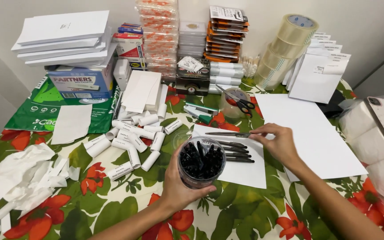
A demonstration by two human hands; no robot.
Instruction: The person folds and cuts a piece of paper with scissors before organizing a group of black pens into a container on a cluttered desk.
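Pen being held level over the sheet at frame centre.

The right hand (pixel 281 143) is pinching a black pen (pixel 227 134) by its right end, long axis running left-right, free end pointing toward frame left, above four pens (pixel 236 152) lying parallel on white paper (pixel 245 171). The left hand (pixel 181 184) is gripping a clear cup of pens (pixel 200 161), upright on the bench (pixel 245 213).

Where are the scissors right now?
In the head view, the scissors lie across a small round container behind the white sheet with the pens, just beyond the right hand.
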